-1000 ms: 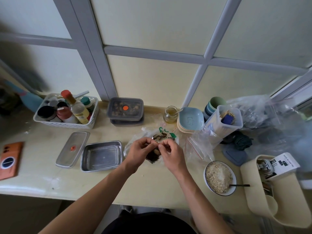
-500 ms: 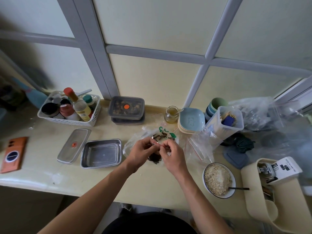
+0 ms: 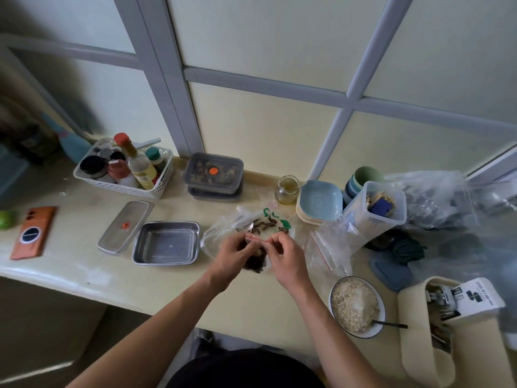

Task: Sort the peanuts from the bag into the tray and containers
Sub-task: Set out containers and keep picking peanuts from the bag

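A small clear zip bag [image 3: 256, 263] with dark contents hangs between my hands over the counter. My left hand [image 3: 234, 254] and my right hand [image 3: 285, 254] each pinch its red-striped top edge. Behind them lies a larger clear plastic bag [image 3: 268, 226] with green print and dark pieces on it. An empty steel tray [image 3: 167, 243] sits just left of my hands, its steel lid [image 3: 126, 226] beside it. Two stacked lidded dark containers [image 3: 213, 175] stand at the back.
A white basket of bottles [image 3: 123, 169] stands back left, an orange phone [image 3: 33, 232] far left. A glass jar [image 3: 286, 189], stacked blue plates [image 3: 320, 201], a clear tub [image 3: 375, 211] and loose bags crowd the right. A bowl of oats [image 3: 356, 306] with a spoon sits front right.
The view has shifted slightly; my hands stay together at the small bag's top edge, working it, with no clear displacement on the counter.
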`<state>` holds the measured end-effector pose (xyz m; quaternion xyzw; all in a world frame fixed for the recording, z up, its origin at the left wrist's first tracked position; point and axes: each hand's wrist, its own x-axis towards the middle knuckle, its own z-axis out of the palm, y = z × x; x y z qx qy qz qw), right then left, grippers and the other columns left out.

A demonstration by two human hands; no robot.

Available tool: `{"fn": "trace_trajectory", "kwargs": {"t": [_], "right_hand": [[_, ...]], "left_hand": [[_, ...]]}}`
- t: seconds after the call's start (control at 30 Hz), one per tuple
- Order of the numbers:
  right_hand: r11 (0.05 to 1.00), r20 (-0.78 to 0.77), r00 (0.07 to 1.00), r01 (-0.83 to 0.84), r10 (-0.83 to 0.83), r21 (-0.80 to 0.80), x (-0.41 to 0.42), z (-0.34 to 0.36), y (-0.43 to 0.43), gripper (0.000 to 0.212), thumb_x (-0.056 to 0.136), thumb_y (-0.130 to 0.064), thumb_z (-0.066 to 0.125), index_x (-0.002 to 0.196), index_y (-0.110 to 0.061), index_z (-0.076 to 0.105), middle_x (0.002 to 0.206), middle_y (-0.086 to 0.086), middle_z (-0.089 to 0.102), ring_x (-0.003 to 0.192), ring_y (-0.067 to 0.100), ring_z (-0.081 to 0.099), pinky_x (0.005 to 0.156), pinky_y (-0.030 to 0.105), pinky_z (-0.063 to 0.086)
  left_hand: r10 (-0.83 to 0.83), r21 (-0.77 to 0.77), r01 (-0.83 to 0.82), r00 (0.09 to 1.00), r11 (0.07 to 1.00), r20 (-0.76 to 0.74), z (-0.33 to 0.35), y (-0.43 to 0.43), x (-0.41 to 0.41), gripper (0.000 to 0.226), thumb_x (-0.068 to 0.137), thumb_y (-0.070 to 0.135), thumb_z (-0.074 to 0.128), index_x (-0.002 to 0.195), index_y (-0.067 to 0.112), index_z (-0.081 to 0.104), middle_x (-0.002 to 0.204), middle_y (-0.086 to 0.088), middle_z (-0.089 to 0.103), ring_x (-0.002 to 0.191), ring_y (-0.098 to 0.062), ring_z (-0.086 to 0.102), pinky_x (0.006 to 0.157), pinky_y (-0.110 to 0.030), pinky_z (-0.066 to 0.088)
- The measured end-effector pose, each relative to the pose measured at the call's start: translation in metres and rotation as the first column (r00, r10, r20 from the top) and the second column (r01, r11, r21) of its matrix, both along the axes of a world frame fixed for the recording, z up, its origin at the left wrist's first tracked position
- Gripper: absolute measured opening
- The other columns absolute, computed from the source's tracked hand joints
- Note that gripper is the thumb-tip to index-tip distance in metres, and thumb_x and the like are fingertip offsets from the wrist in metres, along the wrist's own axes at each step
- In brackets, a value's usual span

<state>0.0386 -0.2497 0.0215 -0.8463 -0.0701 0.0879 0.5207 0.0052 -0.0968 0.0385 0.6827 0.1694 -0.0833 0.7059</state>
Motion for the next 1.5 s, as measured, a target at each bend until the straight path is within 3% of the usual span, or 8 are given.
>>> {"fn": "trace_trajectory", "kwargs": {"t": [0.27,0.37,0.47,0.6,0.87,1.13,1.33,1.5], "right_hand": [[0.988,-0.165,0.984,-0.038,0.064,0.153,-0.011,-0.006,0.008,0.007,0.097,-0.022,0.071,0.096,-0.026,0.065,0.088,-0.006,0.074,0.083,0.005,0.069,0.071,0.016,0.051],[0.983,-0.172,0.98,-0.069,0.098,0.172,-0.013,-0.007,0.023,0.012,0.1,-0.017,0.064,0.102,-0.029,0.062,0.091,-0.004,0.073,0.086,0.009,0.071,0.072,0.021,0.056],[0.984,-0.17,0.98,-0.08,0.107,0.161,-0.013,-0.008,0.04,0.015,0.1,-0.01,0.06,0.097,-0.021,0.069,0.093,-0.009,0.072,0.088,0.004,0.069,0.073,0.016,0.053],[0.981,-0.213,0.963,-0.14,0.166,0.134,-0.01,-0.015,0.068,0.021,0.1,-0.008,0.057,0.102,-0.02,0.073,0.097,-0.011,0.073,0.091,0.0,0.067,0.077,0.012,0.05],[0.813,-0.225,0.831,-0.549,0.508,-0.191,-0.008,-0.049,0.155,0.065,0.086,-0.022,0.077,0.146,-0.019,0.05,0.135,0.003,0.055,0.121,0.015,0.054,0.103,0.02,0.042],[0.753,-0.197,0.895,-0.443,0.399,-0.486,0.007,-0.08,0.24,0.058,0.091,-0.023,0.072,0.144,-0.021,0.048,0.135,0.01,0.056,0.121,0.031,0.058,0.094,0.04,0.05],[0.664,-0.234,0.916,-0.398,0.327,-0.633,0.006,-0.091,0.258,0.06,0.096,-0.014,0.061,0.152,-0.02,0.041,0.136,0.008,0.05,0.115,0.031,0.06,0.091,0.04,0.051],[0.815,0.02,0.993,-0.084,0.116,-0.574,-0.013,-0.087,0.256,0.031,0.09,-0.008,0.06,0.121,-0.011,0.062,0.114,0.007,0.056,0.095,0.027,0.061,0.078,0.037,0.056]], "left_hand": [[0.09,-0.05,-0.092,0.995,0.994,-0.038,-0.003,0.01,-0.021,0.019,0.097,0.014,0.067,0.105,-0.002,0.059,0.086,-0.013,0.072,0.077,-0.026,0.069,0.065,-0.034,0.058],[0.086,-0.189,-0.094,0.995,0.977,-0.05,-0.013,0.021,-0.038,0.05,0.092,0.007,0.073,0.126,0.014,0.036,0.1,-0.016,0.071,0.082,-0.034,0.07,0.077,-0.054,0.061],[0.055,-0.107,-0.054,0.998,0.993,0.006,-0.022,0.038,-0.047,0.067,0.087,-0.005,0.074,0.135,0.021,0.035,0.106,-0.009,0.068,0.091,-0.038,0.07,0.081,-0.056,0.061],[0.087,-0.052,-0.087,0.996,0.995,-0.013,-0.03,0.07,-0.046,0.047,0.086,-0.005,0.075,0.127,0.014,0.059,0.105,-0.024,0.067,0.096,-0.041,0.069,0.081,-0.052,0.061],[0.213,0.016,-0.214,0.958,0.977,-0.191,-0.045,0.152,-0.038,0.013,0.094,0.003,0.069,0.095,0.015,0.074,0.085,-0.006,0.078,0.082,-0.019,0.075,0.076,-0.031,0.061],[0.176,0.038,-0.177,0.887,0.983,-0.427,-0.092,0.228,0.002,0.028,0.097,0.008,0.066,0.124,0.01,0.06,0.107,-0.008,0.069,0.086,-0.012,0.066,0.064,-0.015,0.053],[0.12,0.262,0.033,0.83,0.964,-0.544,-0.132,0.236,0.014,0.066,0.068,0.019,0.078,0.129,0.024,0.054,0.11,-0.003,0.07,0.1,-0.022,0.069,0.091,-0.04,0.059],[0.262,0.364,-0.094,0.856,0.927,-0.445,-0.132,0.219,0.017,0.048,0.077,0.009,0.078,0.115,0.019,0.05,0.099,0.002,0.069,0.097,-0.024,0.068,0.09,-0.038,0.055]]}}
